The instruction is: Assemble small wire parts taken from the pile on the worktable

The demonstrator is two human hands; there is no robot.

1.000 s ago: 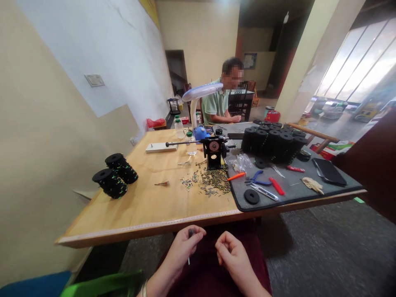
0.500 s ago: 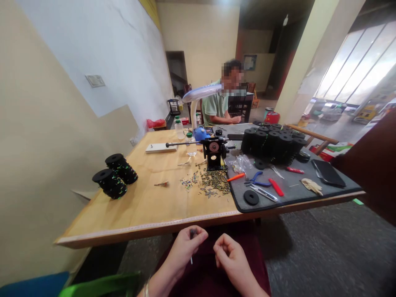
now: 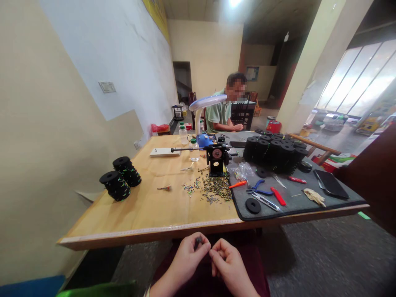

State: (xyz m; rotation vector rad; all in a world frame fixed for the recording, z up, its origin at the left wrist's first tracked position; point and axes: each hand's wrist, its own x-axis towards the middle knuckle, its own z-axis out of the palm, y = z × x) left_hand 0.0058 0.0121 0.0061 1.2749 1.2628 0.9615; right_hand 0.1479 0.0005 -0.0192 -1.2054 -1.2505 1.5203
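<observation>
Closer together than half a second earlier, my left grip (image 3: 192, 252) and right grip (image 3: 227, 256) had come in until their fingertips all but met; whether they actually touched, I could not tell. A pale strip that had hung below the left one no longer showed. My view had tipped up a little, yet the things on the tabletop (image 3: 148, 210) kept their places.

The left grip was clamped on a small dark piece (image 3: 198, 242), mostly covered by my fingers, just beyond the near edge of the tabletop and above my lap. The right grip was curled, thumb and forefinger together, but I could not see whether anything thin was pinched there.

I judged the step in hand to be close fingertip work, the right side bringing its pinch to the left. To my mind the next move called for a steady left hold and a small, exact motion from the right; a slack pinch could lose the piece into my lap.

Farther off lay a heap of tiny pieces (image 3: 218, 187) before the black winding device (image 3: 216, 159), with two wound spools (image 3: 115, 185) at the left and the grey mat (image 3: 293, 204) at the right.
</observation>
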